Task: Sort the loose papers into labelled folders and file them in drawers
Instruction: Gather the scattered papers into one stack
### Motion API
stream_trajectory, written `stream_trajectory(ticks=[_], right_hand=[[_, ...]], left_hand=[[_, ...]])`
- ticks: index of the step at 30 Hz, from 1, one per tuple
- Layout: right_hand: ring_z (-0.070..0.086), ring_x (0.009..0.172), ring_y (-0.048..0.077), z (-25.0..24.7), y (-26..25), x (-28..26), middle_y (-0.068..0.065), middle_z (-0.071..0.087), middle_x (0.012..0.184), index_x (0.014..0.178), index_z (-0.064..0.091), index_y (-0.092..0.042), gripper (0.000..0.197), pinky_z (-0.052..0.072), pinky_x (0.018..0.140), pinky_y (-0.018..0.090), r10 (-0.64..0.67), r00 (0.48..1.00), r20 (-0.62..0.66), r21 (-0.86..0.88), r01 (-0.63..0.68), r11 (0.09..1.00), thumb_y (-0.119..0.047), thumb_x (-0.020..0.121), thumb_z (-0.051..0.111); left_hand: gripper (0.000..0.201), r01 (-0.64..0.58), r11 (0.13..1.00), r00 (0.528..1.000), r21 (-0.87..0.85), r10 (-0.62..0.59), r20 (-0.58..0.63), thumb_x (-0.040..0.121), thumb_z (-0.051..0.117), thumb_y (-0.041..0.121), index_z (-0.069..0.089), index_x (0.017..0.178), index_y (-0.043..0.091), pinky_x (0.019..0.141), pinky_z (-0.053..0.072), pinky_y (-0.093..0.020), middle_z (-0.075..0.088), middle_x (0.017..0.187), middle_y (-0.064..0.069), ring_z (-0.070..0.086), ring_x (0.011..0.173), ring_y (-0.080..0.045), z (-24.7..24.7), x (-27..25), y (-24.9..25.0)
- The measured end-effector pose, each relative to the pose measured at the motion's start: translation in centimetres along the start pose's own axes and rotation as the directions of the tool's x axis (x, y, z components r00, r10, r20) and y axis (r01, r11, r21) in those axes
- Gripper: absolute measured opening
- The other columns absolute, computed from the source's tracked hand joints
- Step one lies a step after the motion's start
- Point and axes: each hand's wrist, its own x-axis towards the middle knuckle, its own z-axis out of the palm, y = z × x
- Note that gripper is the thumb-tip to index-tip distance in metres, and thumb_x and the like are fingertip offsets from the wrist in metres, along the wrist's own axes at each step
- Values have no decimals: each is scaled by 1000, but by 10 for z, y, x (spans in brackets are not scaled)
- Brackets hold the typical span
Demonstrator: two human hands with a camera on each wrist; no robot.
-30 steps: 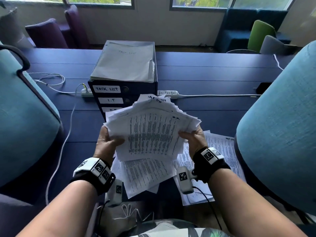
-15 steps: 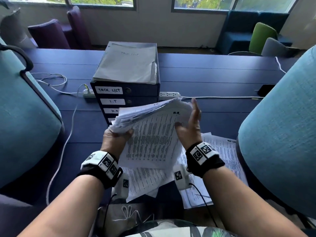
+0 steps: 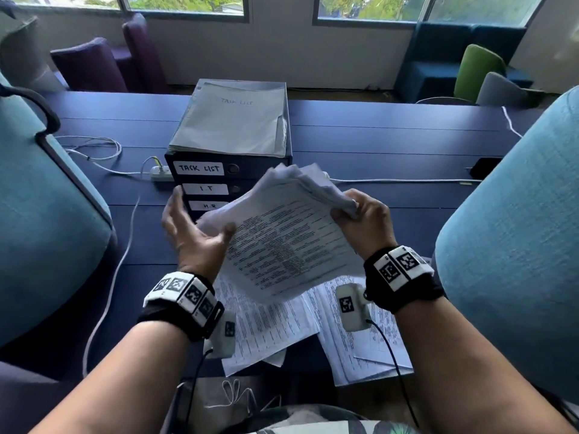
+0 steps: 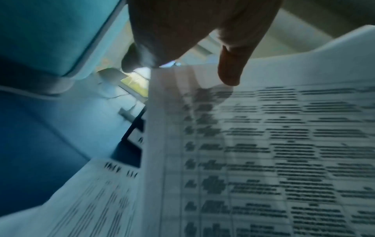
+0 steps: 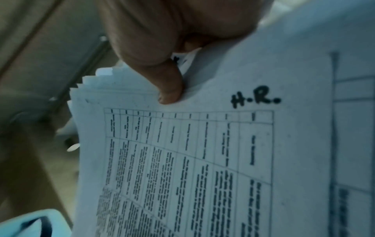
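Papers [image 3: 282, 245] first: I have a thick stack of them up in the air above the near edge of the desk [image 3: 391, 145], tilted, top sheet marked "H.R." in the right wrist view. My right hand [image 3: 365, 225] pinches the stack at its far right corner, thumb on top and fingers curled under. My left hand [image 3: 191, 236] is spread, fingers nearly straight, only the thumb tip touching the left edge; it grips nothing.

The risk, as I judge it, is that one corner pinch carries the whole stack. The sheets are already fanned at that corner, so a slack thumb or a quick tilt could let the lower ones slide out and drop onto the sorted sheets [image 3: 269, 324] lying on the desk just below, mixing piles. Cables from my wrist cameras hang near those sheets and could drag them.

Beyond the stack stands the drawer unit [image 3: 238, 170], labels TASK LIST, I.T and H.R reading top to bottom; the stack hides part of the H.R drawer front, and all visible drawers look closed, so one hand must free up to pull it. A folder [image 3: 232, 120] marked TASK LIST lies on top of the unit. A power strip [image 3: 161, 177] and white cables lie left of it, teal chairs [image 3: 47, 214] crowd both sides, and sofas stand under the windows at the back.
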Motion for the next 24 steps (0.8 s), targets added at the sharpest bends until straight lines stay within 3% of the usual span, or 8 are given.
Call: stream_trajectory(ticks=[3, 6, 8, 10, 13, 18, 22, 24], right_hand=[[51, 65, 10, -5, 23, -5, -11, 57, 63, 70, 64, -29, 14, 42, 67, 28, 129, 991, 46, 278, -136, 951, -17, 71, 71], [56, 76, 16, -7, 37, -14, -2, 65, 77, 80, 69, -17, 20, 47, 74, 32, 226, 969, 97, 583, -239, 776, 0, 71, 70], [61, 83, 23, -7, 42, -19, 11, 68, 89, 91, 69, -8, 20, 51, 82, 40, 246, 963, 110, 652, -257, 713, 1, 73, 71], [63, 87, 26, -3, 44, -23, 16, 67, 96, 100, 65, -6, 22, 53, 87, 44, 250, 962, 109, 670, -257, 697, 5, 81, 67], [66, 93, 30, 4, 46, -25, 15, 67, 100, 107, 56, -14, 32, 54, 87, 47, 245, 963, 109, 662, -254, 705, 9, 85, 61], [66, 93, 24, 1, 53, -34, 10, 66, 102, 115, 44, -8, 51, 59, 72, 39, 235, 942, 238, 709, -334, 621, 16, 75, 63], [58, 80, 15, 17, 70, -61, 4, 59, 94, 107, 46, -22, 59, 52, 57, 25, 369, 883, 292, 612, -468, 637, 6, 56, 59], [57, 77, 13, 28, 73, -66, 3, 61, 93, 106, 46, -23, 52, 48, 58, 26, 388, 877, 283, 595, -478, 646, 3, 62, 55]], left_hand=[[140, 292, 884, 955, -365, -251, 155, 51, 96, 31, -2, 150, 46, 115, 18, -53, 14, 159, -4, 28, 142, -28, -4, -3, -27], [113, 431, 724, 896, -539, -271, 352, 54, 90, 9, 27, 144, 36, 101, 43, -58, 57, 131, -11, 57, 118, -32, -3, -7, -40], [93, 476, 699, 864, -535, -257, 433, 53, 92, 11, 46, 133, 16, 96, 46, -62, 65, 120, -17, 60, 113, -39, -1, -9, -37], [74, 478, 674, 866, -563, -258, 428, 54, 92, 12, 58, 119, 6, 97, 45, -65, 66, 118, -22, 61, 112, -43, 2, -9, -34], [35, 385, 696, 922, -606, -269, 278, 71, 79, -2, 68, 99, 15, 95, 47, -63, 70, 111, -18, 63, 109, -42, 7, -5, -24], [43, 361, 680, 932, -638, -241, 271, 61, 81, -4, 70, 97, 18, 92, 49, -59, 69, 112, -16, 62, 110, -40, -2, -6, -39], [42, 370, 800, 918, -472, -238, 317, 64, 72, -18, 67, 86, 17, 71, 53, -31, 70, 82, 3, 62, 80, -15, -8, -31, -58], [38, 364, 823, 918, -437, -237, 319, 66, 73, -16, 65, 83, 16, 63, 52, -21, 68, 77, 4, 60, 75, -13, -4, -39, -59]])
